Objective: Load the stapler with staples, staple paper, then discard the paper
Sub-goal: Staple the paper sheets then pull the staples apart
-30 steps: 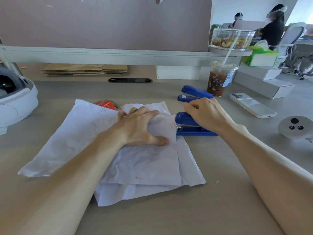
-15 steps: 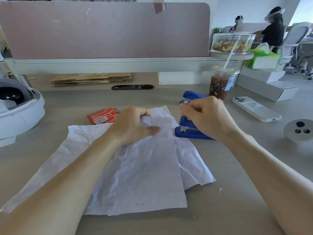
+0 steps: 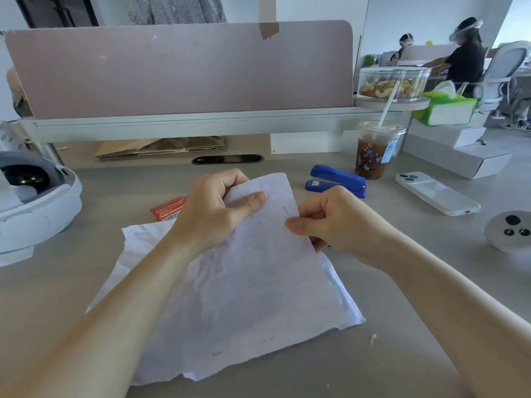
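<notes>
The crumpled white paper (image 3: 244,277) lies in the middle of the counter (image 3: 402,354), its far end lifted off the surface by both hands while its near end rests flat. A staple (image 3: 285,210) sits in the raised sheet near its right edge, and a few more short staple marks show close to the near edge. The left hand (image 3: 212,214) pinches the upper left part of the sheet, thumb on top and fingers curled behind. The right hand (image 3: 336,225) grips the right edge just below the staple, thumb pressed on the front and the other fingers folded underneath. The blue stapler (image 3: 337,179) stands closed on the counter just beyond the right hand, apart from the paper and touched by neither hand. An orange staple box (image 3: 169,209) lies on the counter to the left of the left hand, partly hidden behind it. Farther right are an iced drink cup (image 3: 373,156) with a straw, a white phone (image 3: 436,193) lying face down, and a round grey device (image 3: 510,229) at the edge. A white headset (image 3: 34,214) sits at the far left.
</notes>
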